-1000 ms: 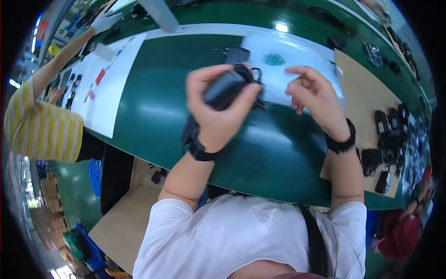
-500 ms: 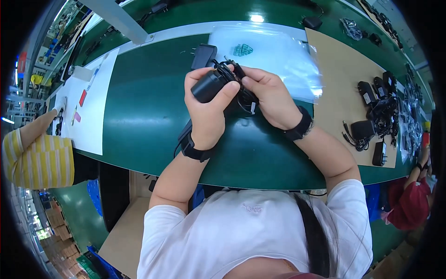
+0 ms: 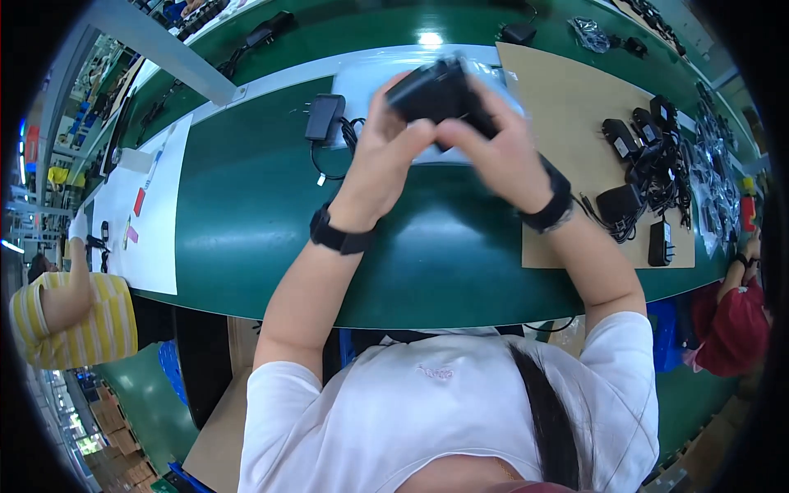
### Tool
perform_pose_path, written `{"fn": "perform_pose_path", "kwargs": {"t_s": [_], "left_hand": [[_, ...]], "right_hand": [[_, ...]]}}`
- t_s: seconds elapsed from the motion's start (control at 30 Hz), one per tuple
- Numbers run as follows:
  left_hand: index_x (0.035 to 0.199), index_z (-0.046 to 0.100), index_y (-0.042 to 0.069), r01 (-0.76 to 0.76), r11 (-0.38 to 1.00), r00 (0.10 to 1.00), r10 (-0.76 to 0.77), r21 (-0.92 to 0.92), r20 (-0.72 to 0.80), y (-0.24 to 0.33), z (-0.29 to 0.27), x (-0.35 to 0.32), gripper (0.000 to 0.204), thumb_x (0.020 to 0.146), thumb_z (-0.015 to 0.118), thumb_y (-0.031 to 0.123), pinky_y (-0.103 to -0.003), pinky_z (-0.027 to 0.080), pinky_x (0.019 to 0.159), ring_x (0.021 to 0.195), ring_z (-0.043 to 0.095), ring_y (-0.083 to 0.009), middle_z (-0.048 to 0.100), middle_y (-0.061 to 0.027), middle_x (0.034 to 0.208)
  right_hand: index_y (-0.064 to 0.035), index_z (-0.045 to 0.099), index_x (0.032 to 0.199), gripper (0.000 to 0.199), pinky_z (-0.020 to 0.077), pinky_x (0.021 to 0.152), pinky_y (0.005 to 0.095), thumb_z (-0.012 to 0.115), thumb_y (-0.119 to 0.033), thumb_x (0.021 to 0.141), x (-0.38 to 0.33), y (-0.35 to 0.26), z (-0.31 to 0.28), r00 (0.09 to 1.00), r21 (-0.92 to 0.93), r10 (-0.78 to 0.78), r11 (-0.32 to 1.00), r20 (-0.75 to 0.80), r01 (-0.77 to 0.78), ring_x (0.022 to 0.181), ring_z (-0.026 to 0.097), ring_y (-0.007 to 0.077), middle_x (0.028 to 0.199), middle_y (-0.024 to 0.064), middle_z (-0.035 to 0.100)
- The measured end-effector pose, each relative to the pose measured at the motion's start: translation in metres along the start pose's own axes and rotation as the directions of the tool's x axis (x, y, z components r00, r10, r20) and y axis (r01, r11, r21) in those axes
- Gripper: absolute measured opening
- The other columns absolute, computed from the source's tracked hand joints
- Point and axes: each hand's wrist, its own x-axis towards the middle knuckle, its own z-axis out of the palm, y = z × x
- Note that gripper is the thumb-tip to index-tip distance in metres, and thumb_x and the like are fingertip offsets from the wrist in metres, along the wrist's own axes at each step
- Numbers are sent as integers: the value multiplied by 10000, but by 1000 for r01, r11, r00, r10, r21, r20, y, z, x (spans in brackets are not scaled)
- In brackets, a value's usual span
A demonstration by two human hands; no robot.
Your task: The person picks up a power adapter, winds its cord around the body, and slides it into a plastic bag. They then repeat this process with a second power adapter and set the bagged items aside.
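Note:
A black power adapter [image 3: 429, 92], smeared by motion, is held up between my two hands above the far part of the table. My left hand [image 3: 389, 144] is closed round its left side, thumb along the lower edge. On the other side my right hand [image 3: 505, 152], also blurred, grips the dark bundle, which seems to include the coiled cable. Both thumbs meet below it. A second power adapter [image 3: 325, 117] lies on the green tabletop left of my left hand, its cable looping down behind my wrist. Clear plastic bags [image 3: 353, 82] lie partly hidden behind my hands.
To the right, a brown cardboard sheet [image 3: 551, 99] bears several black adapters [image 3: 649, 177] with tangled cables. Clear plastic bags [image 3: 717, 185] lie beyond it. A white sheet [image 3: 156, 238] with small red and pink pieces lies left. A person in yellow stripes [image 3: 82, 320] works there; another in red sits right.
Both hands have moved up and away from me with the adapter, which is now turned and blurred. The second adapter's cable shows more on the tabletop. The whole view has shifted slightly.

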Motion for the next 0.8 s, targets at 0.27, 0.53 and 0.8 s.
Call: {"fn": "perform_pose_path", "kwargs": {"t_s": [0.27,0.53,0.8], "left_hand": [[889,624,-29,68,-301,994,99,951,-40,-63,10,74,391,723,658,323,-401,488,715,901,558,-328,541,-219,1000],[739,649,-30,75,-319,989,-95,945,-111,-54,-8,107,239,679,596,196,-384,500,682,737,617,-366,623,-225,751],[703,620,-53,426,524,904,-286,737,-319,-22,-40,98,256,720,691,193,-278,481,543,576,590,-168,606,-93,624]], "right_hand": [[8,575,985,284,416,671,210,625,-228,835,-16,34,-87,897,-100,5,993,-443,-55,741,515,69,844,8,592],[30,534,1115,389,437,776,234,642,-197,819,-24,51,-92,910,-133,-15,990,-414,-44,869,548,104,982,48,604],[27,534,1118,399,445,755,232,640,-213,817,-23,50,-93,902,-140,5,988,-432,-72,841,552,97,959,53,609]]}}
